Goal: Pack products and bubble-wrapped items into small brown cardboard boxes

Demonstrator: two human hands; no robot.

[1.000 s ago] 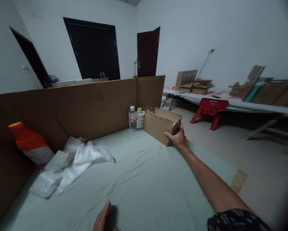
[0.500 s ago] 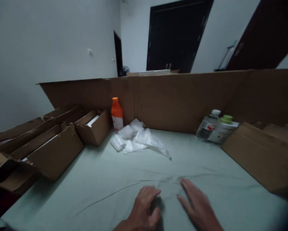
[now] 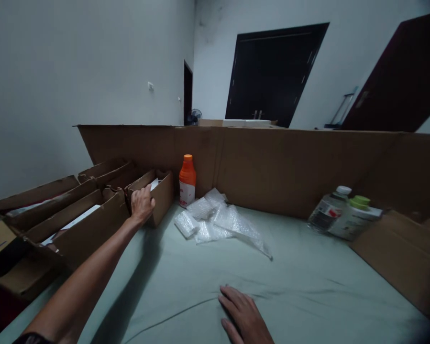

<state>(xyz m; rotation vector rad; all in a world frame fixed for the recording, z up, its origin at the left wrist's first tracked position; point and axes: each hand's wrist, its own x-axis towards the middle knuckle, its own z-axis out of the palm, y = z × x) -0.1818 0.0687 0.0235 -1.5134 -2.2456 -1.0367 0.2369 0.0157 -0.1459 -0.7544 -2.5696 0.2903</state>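
My left hand (image 3: 142, 204) reaches far forward to the small cardboard box (image 3: 163, 198) at the left. Its fingers are curled over that box's near edge, close to a white piece (image 3: 154, 184) sticking up inside; the fingertips are hidden, so I cannot make out what they hold. My right hand (image 3: 244, 313) lies low on the pale green cloth (image 3: 186, 291), fingers stretched out and holding nothing. Ahead of it is a loose heap of bubble wrap (image 3: 215, 217). An orange bottle (image 3: 188, 181) stands upright just right of the small box.
Longer cardboard boxes (image 3: 93, 229) with white and red things inside line the left side. At the right are a clear plastic bottle (image 3: 327, 210), a white carton with a green cap (image 3: 354, 220) and a cardboard box (image 3: 397, 258). A tall cardboard wall (image 3: 272, 167) closes off the back.
My left hand has gone from the cloth in front of me forward and left to the small box. My right hand has shifted left and now lies flatter. The view has tilted slightly.
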